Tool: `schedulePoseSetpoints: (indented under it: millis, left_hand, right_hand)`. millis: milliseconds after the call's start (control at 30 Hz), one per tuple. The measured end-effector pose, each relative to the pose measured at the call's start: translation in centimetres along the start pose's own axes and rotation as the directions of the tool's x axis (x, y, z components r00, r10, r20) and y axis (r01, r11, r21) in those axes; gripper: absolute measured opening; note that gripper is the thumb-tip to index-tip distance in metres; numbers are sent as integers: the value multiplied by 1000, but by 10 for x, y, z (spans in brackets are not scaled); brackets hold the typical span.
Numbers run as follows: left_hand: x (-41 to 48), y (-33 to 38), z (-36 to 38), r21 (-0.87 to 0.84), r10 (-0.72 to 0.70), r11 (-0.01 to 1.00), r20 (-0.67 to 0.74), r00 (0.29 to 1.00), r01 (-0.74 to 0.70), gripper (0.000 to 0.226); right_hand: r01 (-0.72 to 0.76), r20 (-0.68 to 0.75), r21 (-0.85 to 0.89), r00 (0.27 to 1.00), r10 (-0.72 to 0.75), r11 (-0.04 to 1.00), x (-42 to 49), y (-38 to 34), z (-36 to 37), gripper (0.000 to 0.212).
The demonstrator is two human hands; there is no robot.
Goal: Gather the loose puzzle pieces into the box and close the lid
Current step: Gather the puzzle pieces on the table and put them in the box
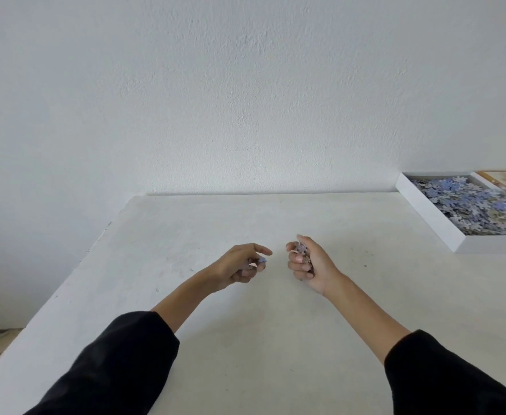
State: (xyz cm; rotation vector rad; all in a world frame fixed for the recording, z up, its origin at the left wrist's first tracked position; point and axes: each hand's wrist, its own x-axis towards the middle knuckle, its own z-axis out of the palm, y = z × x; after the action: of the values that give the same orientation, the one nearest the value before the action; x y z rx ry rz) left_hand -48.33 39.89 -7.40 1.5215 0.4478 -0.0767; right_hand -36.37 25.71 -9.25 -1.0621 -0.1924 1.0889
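The left hand (236, 266) pinches a few puzzle pieces (260, 260), and the right hand (310, 263) has its grip curled round a small handful. The open box (431, 217), well off to the right of that grip on the tabletop (245, 339), is already heaped; dropping in these handfuls and closing it probably remain.

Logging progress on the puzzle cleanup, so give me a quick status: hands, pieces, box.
Left hand pinching a few pieces; right hand gripping a handful. Box open, far right, holding pieces. Nothing seen in the way.
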Motion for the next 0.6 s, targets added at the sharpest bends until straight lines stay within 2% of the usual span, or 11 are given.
schedulePoseSetpoints:
  millis: [67,133,200,233,300,400,600]
  left_hand:
    - [4,1,11,-195,-38,980,-56,998,27,27]
    - [8,1,25,-397,-64,918,-97,993,21,28]
    - [13,1,36,-489,-59,872,-161,985,-28,32]
    - [15,2,40,-483,-46,874,-194,980,-54,34]
    - [19,3,47,-368,4,924,-269,963,-106,37]
    - [25,2,54,-36,165,981,-340,926,-189,41]
    - [45,13,81,280,386,906,-238,891,-318,48]
  right_hand:
    - [-35,-79,113,996,44,993,1,0,0,32]
    - [-53,-111,249,990,83,967,1,-1,-2,33]
    - [-52,-113,329,989,94,943,0,-3,-5,34]
    - [-45,-110,339,990,87,940,-1,-5,-7,34]
    - [-11,-121,317,991,52,948,-1,-8,-11,33]
    - [72,-181,230,983,-30,970,-4,-18,-22,32]
    - [177,-241,-127,949,-204,976,-19,-56,-49,31]
